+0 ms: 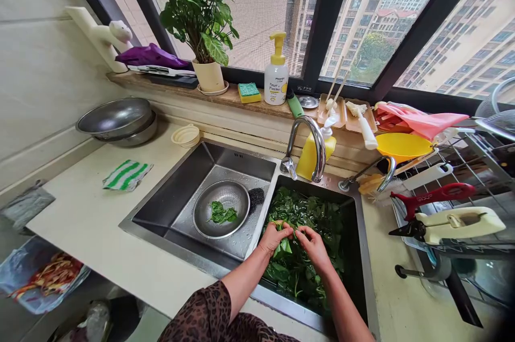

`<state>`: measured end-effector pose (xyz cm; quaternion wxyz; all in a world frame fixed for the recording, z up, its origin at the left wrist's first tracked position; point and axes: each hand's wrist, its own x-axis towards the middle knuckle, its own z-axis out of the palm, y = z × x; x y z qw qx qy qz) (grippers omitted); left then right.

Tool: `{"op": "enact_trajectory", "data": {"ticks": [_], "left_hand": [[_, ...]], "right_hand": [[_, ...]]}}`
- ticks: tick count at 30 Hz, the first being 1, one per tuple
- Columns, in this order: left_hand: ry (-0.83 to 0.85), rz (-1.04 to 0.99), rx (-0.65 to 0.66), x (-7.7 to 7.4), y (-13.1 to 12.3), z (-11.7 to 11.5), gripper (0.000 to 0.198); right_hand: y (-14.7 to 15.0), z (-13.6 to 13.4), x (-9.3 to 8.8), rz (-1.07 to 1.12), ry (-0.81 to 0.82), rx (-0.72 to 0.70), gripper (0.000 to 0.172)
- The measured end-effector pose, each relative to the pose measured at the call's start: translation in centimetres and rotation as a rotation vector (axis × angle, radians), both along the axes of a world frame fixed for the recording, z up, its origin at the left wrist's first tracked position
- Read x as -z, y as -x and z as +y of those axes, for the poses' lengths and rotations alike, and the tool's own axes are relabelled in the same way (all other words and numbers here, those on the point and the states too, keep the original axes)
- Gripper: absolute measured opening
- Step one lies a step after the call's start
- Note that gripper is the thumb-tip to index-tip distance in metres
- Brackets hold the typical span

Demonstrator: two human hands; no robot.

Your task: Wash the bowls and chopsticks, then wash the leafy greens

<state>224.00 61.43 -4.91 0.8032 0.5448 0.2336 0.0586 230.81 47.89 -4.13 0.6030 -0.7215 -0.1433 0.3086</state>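
Observation:
Over the right sink basin my left hand and my right hand are close together. Both are closed, pinching green leafy stems between thumbs and fingers. Beneath them the basin holds many dark leafy greens in water. In the left basin a round metal colander contains a small heap of picked leaves. A black scouring pad lies right beside the colander.
A curved faucet stands behind the divider. At the right a dish rack holds scissors and a red peeler. Metal bowls and a striped cloth are on the left counter; a scrap bin hangs below.

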Motion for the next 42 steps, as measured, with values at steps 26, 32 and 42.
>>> {"op": "enact_trajectory", "data": {"ticks": [26,32,42], "left_hand": [[-0.485,0.188,-0.086,1.2,-0.1,-0.5,0.006],[-0.609,0.191,-0.041,1.1,0.0,-0.5,0.015],[-0.810,-0.232,0.322,-0.1,0.6,-1.4,0.074]], "right_hand": [[-1.6,-1.7,4.6,-0.456,0.517,0.039,0.029],[-0.9,-2.2,6.4,-0.439,0.929,-0.449,0.031],[-1.7,-1.0,0.1,-0.196,0.245,-0.392,0.032]]}}
